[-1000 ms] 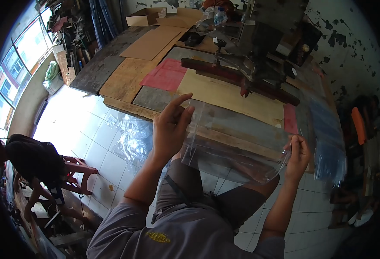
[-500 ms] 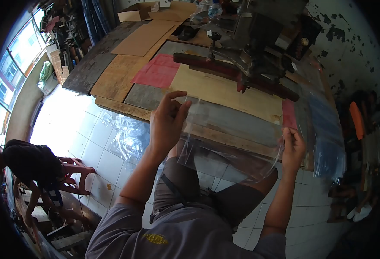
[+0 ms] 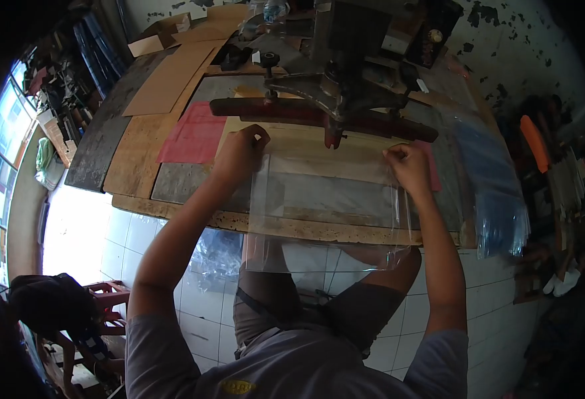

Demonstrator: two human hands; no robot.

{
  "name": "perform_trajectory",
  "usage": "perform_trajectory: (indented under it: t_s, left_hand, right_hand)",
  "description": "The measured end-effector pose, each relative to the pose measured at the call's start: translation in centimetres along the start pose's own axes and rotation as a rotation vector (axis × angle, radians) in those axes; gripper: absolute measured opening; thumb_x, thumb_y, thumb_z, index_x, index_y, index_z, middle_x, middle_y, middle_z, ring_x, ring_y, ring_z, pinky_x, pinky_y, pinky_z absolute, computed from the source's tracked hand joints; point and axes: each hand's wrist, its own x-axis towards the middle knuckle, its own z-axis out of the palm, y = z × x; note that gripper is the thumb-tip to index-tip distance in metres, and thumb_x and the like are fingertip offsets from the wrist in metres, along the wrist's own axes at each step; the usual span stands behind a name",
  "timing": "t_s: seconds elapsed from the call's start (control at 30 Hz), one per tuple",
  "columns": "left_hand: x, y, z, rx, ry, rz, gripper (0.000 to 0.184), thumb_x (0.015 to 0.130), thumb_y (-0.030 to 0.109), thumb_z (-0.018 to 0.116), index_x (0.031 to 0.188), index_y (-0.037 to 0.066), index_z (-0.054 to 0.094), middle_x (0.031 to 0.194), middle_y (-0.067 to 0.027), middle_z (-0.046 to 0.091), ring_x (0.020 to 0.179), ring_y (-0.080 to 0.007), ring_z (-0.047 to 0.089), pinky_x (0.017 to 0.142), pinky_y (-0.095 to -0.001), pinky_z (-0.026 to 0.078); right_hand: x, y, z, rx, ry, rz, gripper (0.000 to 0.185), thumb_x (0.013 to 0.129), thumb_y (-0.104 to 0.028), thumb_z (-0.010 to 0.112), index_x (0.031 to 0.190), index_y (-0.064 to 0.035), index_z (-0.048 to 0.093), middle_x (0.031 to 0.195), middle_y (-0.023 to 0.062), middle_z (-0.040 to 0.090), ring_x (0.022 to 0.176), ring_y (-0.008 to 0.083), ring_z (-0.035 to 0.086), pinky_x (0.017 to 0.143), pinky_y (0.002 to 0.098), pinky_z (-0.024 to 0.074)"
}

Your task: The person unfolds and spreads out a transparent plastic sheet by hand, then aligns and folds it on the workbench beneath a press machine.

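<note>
A clear plastic sheet [image 3: 332,206] is stretched between my hands, its lower part hanging over the table's front edge above my legs. My left hand [image 3: 240,154] pinches its upper left corner. With finger and thumb, my right hand [image 3: 407,165] grips the upper right corner. Both hands are just in front of the dark red bar [image 3: 379,124] of a machine. Under the sheet's far edge lies a yellow sheet [image 3: 306,143] on the worktable, with a red piece [image 3: 193,133] at its left and another red piece [image 3: 430,159] at its right.
Clear plastic sheets [image 3: 498,213] hang over the table's right edge. Flat cardboard [image 3: 166,80] and an open box [image 3: 153,41] are at the back left. Crumpled plastic [image 3: 219,256] lies on the floor. Another person [image 3: 53,306] is at the lower left beside a red stool [image 3: 110,292].
Both hands have moved forward over the table, carrying the plastic sheet nearer to the machine's bar. The view has shifted, so the table appears farther left.
</note>
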Motion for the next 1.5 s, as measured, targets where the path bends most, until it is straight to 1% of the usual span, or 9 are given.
perform_trajectory:
  t_s: [0.1, 0.2, 0.3, 0.4, 0.5, 0.73, 1.03, 1.27, 1.5]
  left_hand:
    - [1.2, -1.1, 0.8, 0.06, 0.02, 0.138, 0.018, 0.096, 0.014, 0.065, 0.108, 0.003, 0.072, 0.074, -0.0216, 0.07, 0.068, -0.0325, 0.072, 0.065, -0.0424, 0.053]
    - [1.2, -0.3, 0.6, 0.004, -0.026, 0.081, 0.017, 0.096, 0.013, 0.065, 0.107, 0.002, 0.073, 0.072, -0.0215, 0.069, 0.066, -0.0337, 0.071, 0.064, -0.0436, 0.053]
    - [1.4, -1.0, 0.9, 0.031, 0.028, 0.156, 0.014, 0.095, 0.01, 0.067, 0.103, -0.001, 0.072, 0.071, -0.0144, 0.067, 0.062, -0.0209, 0.063, 0.062, -0.0372, 0.05]
    - [1.4, -0.4, 0.4, 0.001, -0.064, 0.044, 0.014, 0.096, 0.009, 0.066, 0.104, 0.0, 0.072, 0.069, -0.0116, 0.064, 0.058, -0.017, 0.059, 0.058, -0.0352, 0.047]
    - [1.4, -0.1, 0.3, 0.014, -0.056, 0.076, 0.014, 0.098, 0.009, 0.065, 0.106, 0.0, 0.073, 0.066, -0.0106, 0.063, 0.055, -0.0145, 0.057, 0.055, -0.0339, 0.045]
    - [1.3, 0.9, 0.3, -0.013, -0.07, -0.013, 0.018, 0.101, 0.015, 0.067, 0.107, 0.0, 0.074, 0.066, -0.0135, 0.066, 0.053, -0.0159, 0.059, 0.054, -0.0341, 0.046]
    - [1.0, 0.8, -0.4, -0.007, -0.083, 0.092, 0.021, 0.098, 0.01, 0.065, 0.112, -0.003, 0.075, 0.079, -0.018, 0.072, 0.063, -0.0166, 0.066, 0.063, -0.0325, 0.052]
    - [0.8, 1.4, -1.0, -0.039, -0.157, -0.021, 0.025, 0.096, 0.006, 0.062, 0.115, -0.003, 0.074, 0.081, -0.0143, 0.072, 0.068, -0.0155, 0.066, 0.067, -0.0321, 0.052]
    - [0.8, 0.7, -0.3, 0.002, -0.108, 0.028, 0.026, 0.097, 0.005, 0.061, 0.118, -0.001, 0.075, 0.085, -0.012, 0.071, 0.068, -0.0133, 0.064, 0.065, -0.0307, 0.051]
  right_hand:
    - [0.2, -0.7, 0.2, -0.068, 0.004, 0.03, 0.018, 0.089, -0.023, 0.077, 0.094, -0.006, 0.078, 0.077, 0.0083, 0.074, 0.068, 0.0216, 0.07, 0.065, 0.0367, 0.0517]
    - [-0.2, -2.6, -0.3, -0.106, 0.004, 0.06, 0.015, 0.086, -0.02, 0.078, 0.093, -0.0071, 0.075, 0.078, 0.0075, 0.073, 0.071, 0.0237, 0.07, 0.066, 0.038, 0.0518]
    - [-0.1, -3.0, -0.3, -0.151, 0.034, 0.022, 0.014, 0.085, -0.016, 0.079, 0.093, -0.0067, 0.072, 0.081, 0.0073, 0.071, 0.076, 0.0257, 0.07, 0.069, 0.0403, 0.0524]
    - [-0.2, -3.0, -0.1, -0.192, 0.044, -0.028, 0.013, 0.085, -0.014, 0.079, 0.093, -0.006, 0.071, 0.087, 0.0081, 0.07, 0.08, 0.0278, 0.07, 0.072, 0.0427, 0.0533]
    - [-0.1, -2.9, -0.1, -0.203, 0.053, -0.088, 0.012, 0.086, -0.012, 0.078, 0.092, -0.0049, 0.072, 0.091, 0.0092, 0.07, 0.081, 0.0289, 0.07, 0.072, 0.0434, 0.0539]
    - [-0.3, -3.1, -0.2, -0.194, 0.022, -0.098, 0.01, 0.089, -0.011, 0.077, 0.095, -0.0026, 0.075, 0.095, 0.011, 0.07, 0.075, 0.0305, 0.071, 0.069, 0.042, 0.0553]
    - [-0.9, -3.0, -1.7, -0.167, -0.089, -0.135, 0.015, 0.094, -0.012, 0.072, 0.104, -0.0016, 0.077, 0.093, 0.0131, 0.069, 0.077, 0.0316, 0.07, 0.07, 0.0415, 0.0549]
    - [-1.6, -2.7, -2.7, -0.137, -0.171, -0.108, 0.023, 0.097, -0.013, 0.069, 0.118, -0.0061, 0.077, 0.091, 0.0142, 0.068, 0.076, 0.0325, 0.068, 0.071, 0.0421, 0.0536]
    - [-1.0, -2.4, -2.1, -0.124, -0.121, -0.112, 0.022, 0.097, -0.011, 0.07, 0.117, -0.0046, 0.076, 0.096, 0.0156, 0.07, 0.083, 0.0344, 0.07, 0.075, 0.0424, 0.0548]
